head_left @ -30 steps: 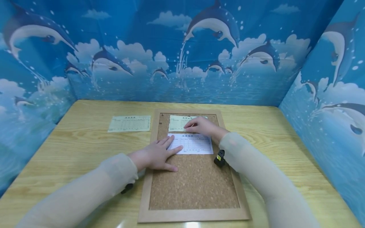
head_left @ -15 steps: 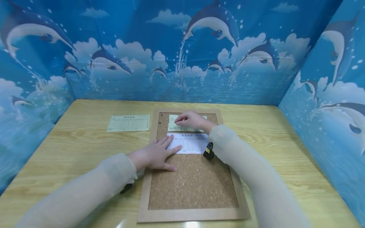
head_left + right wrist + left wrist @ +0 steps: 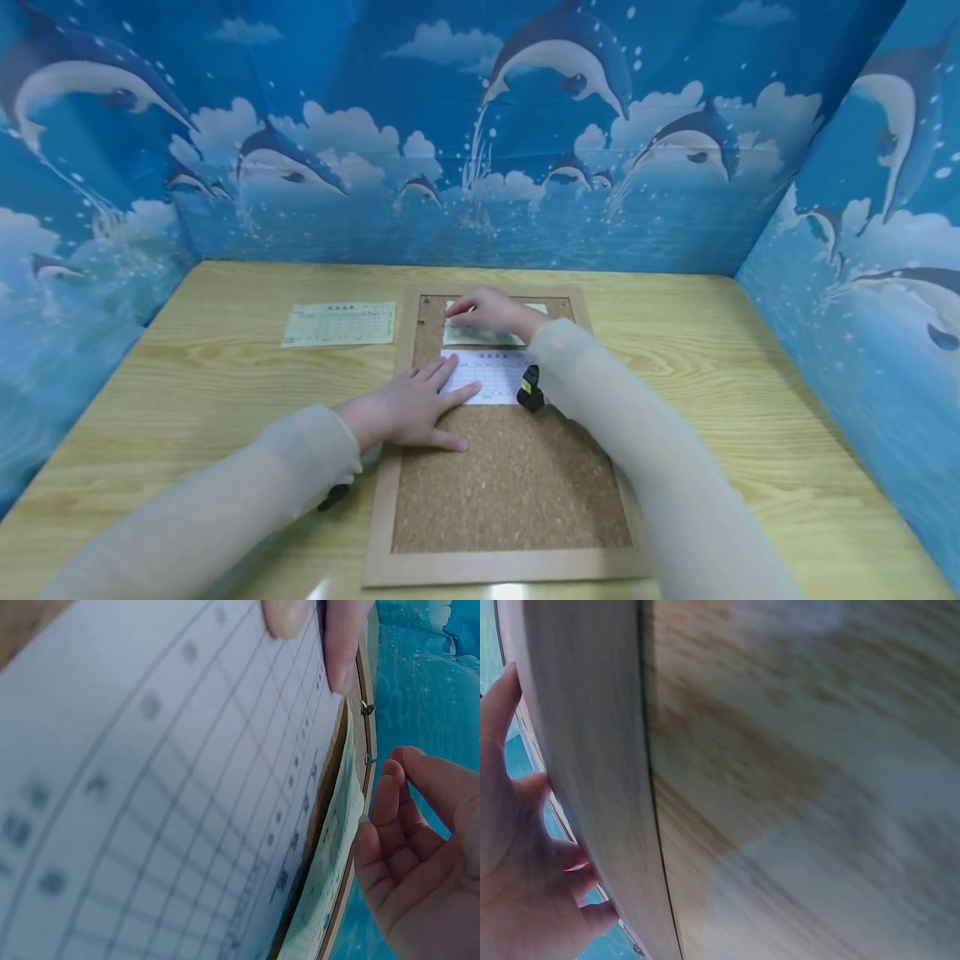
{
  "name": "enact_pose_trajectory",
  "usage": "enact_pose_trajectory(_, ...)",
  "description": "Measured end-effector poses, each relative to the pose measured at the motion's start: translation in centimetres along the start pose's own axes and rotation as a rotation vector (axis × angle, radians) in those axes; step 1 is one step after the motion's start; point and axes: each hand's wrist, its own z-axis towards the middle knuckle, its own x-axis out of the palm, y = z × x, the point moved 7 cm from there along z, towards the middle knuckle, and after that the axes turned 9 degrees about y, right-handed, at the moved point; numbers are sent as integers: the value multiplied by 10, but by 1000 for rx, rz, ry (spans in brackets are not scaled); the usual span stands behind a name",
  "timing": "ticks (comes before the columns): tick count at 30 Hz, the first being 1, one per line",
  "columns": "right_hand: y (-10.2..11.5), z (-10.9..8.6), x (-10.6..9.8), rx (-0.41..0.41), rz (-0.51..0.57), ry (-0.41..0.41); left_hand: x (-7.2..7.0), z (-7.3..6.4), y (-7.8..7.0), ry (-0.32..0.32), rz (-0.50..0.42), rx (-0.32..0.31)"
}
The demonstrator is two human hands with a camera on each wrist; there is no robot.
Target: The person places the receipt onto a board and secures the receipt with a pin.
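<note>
A white printed slip (image 3: 487,379) lies on the framed corkboard (image 3: 510,483). My left hand (image 3: 412,408) rests on the board's left side with spread fingers, its fingertips pressing the slip's left end. Above that slip is a pale green printed slip (image 3: 465,335), partly covered by my right hand (image 3: 491,310). In the right wrist view, the right thumb and forefinger meet at the tips and the other fingers curl loosely; whether something tiny is between them is hidden. Small pins (image 3: 367,709) stick up near the board's upper left corner, just beyond the right fingertips.
A second green slip (image 3: 337,324) lies on the wooden table (image 3: 225,375) left of the board. Dolphin-printed blue curtains (image 3: 480,208) stand at the back and both sides. The board's wooden frame (image 3: 510,568) forms a raised edge.
My right hand has moved left across the upper green slip, toward the board's upper left corner. The right wrist camera now overlaps the white slip. My left hand has stayed still.
</note>
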Motion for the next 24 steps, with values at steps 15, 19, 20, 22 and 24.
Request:
enact_pose_trajectory(15, 18, 26, 13, -7, -60, 62, -1, -1, -1, -5, 22, 4)
enact_pose_trajectory(19, 21, 31, 13, -1, -59, 67, -1, -1, -1, -6, 25, 4)
enact_pose_trajectory(20, 21, 31, 14, -2, -58, 67, -1, 0, -1, -6, 28, 4)
enact_pose_trajectory(22, 22, 32, 14, -7, -62, 66, 0, 0, 0, -6, 32, 3)
enact_pose_trajectory(24, 23, 32, 14, -11, -66, 66, 0, 1, 0, -6, 36, 2)
